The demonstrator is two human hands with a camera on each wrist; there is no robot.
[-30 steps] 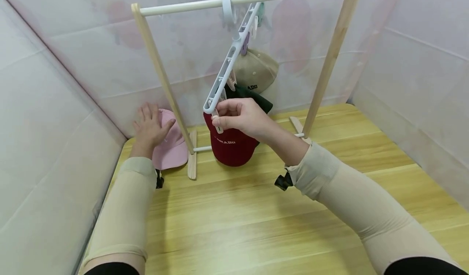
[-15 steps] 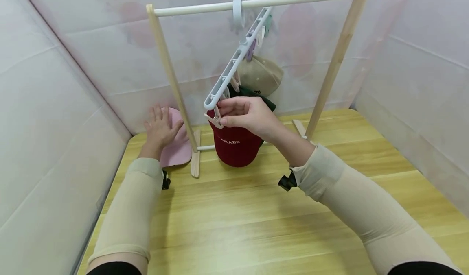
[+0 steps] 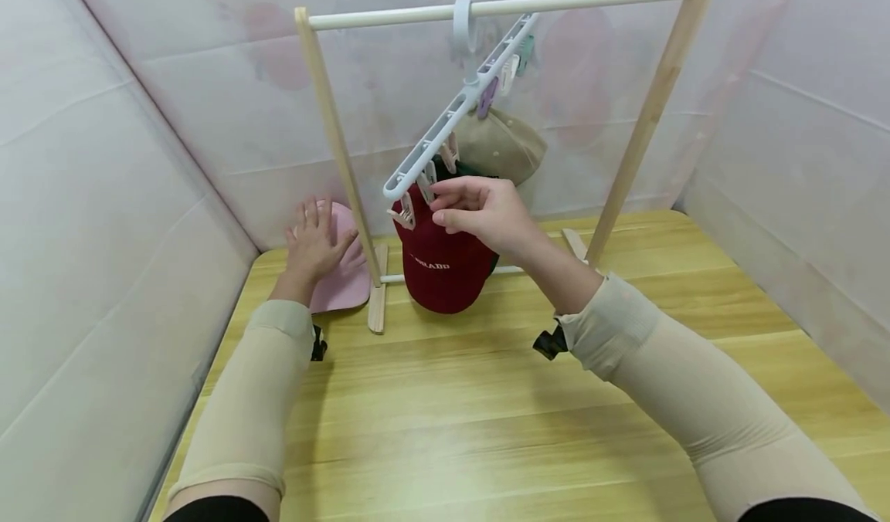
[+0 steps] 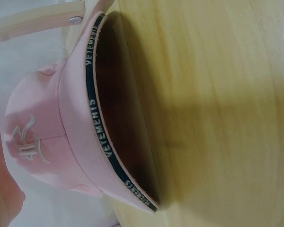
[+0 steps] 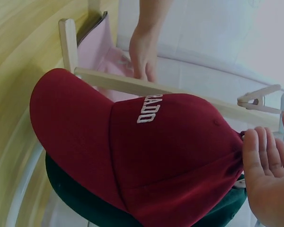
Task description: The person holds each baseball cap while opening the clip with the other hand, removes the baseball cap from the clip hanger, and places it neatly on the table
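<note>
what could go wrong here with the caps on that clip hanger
The clip hanger hangs steeply tilted from the rail, with the caps at its low end; it might swing. The right hand is by the clips above the red cap; a loosened clip could drop it. The left hand rests on the pink cap beside the rack post; lifting could knock it.

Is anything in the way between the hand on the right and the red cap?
Nothing visible. The right hand is right beside the top of the red cap, which hangs from a clip on the white hanger. Its fingers look open next to the cap's crown.
</note>
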